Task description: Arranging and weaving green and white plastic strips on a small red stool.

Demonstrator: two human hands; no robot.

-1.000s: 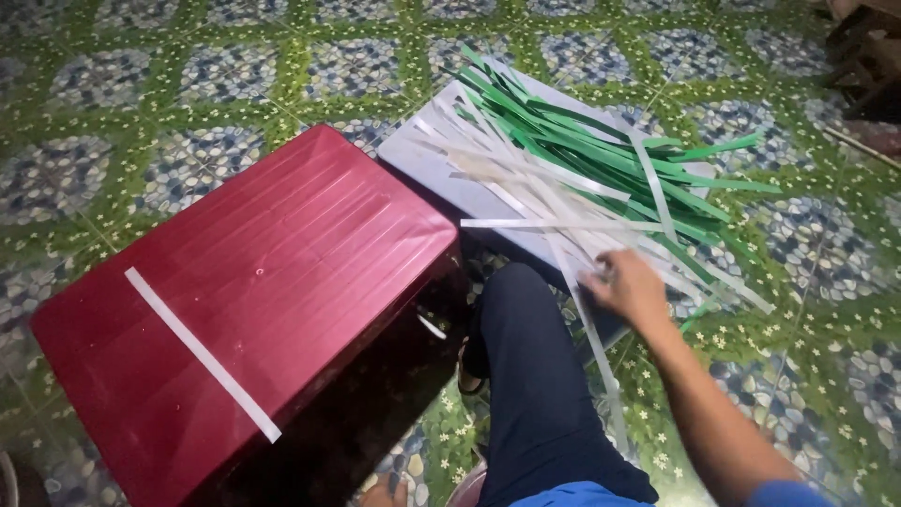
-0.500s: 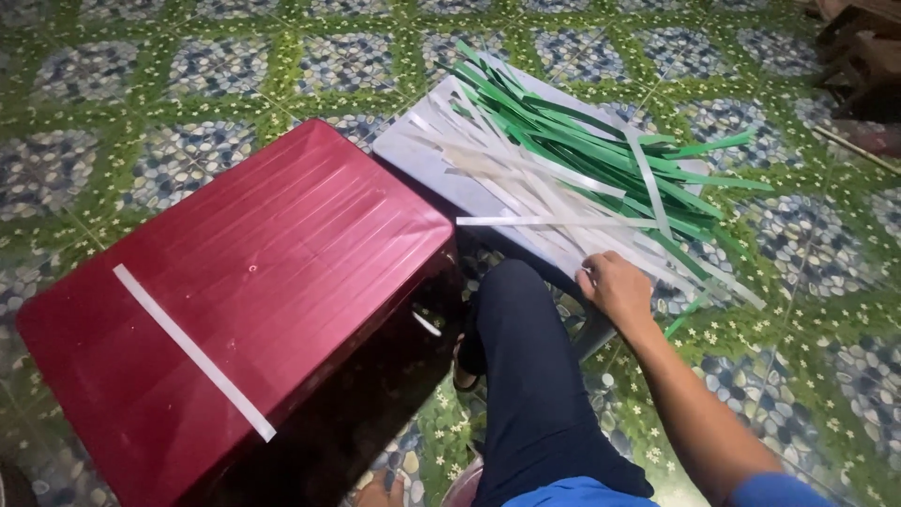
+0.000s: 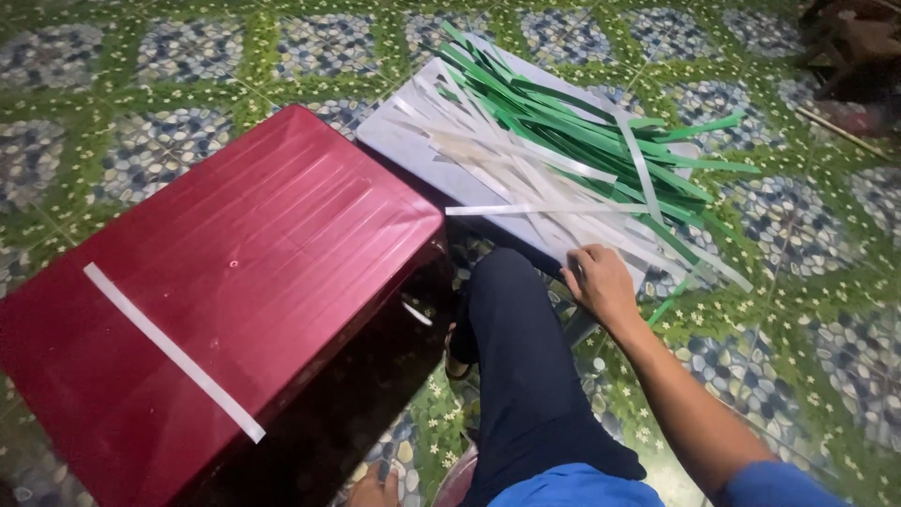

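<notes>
Now right hand point(image 3: 601, 284) rests at near edge of grey board point(image 3: 413, 150), fingers curled on ends of white strips point(image 3: 526, 208); cannot tell if pinching one
Green strips point(image 3: 582, 127) piled on far side of board, on top of white ones
Strips look thin, light, bendy, maybe slippery; best pinch one near end, flat between thumb and finger
One white strip point(image 3: 174, 352) lies on red box point(image 3: 216, 282), left of board
Left hand point(image 3: 375, 490) low by box, only partly seen, grip unclear

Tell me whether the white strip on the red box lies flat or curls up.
Flat. The white strip lies straight and diagonal across the top of the red box, with no end visibly lifted.
</notes>
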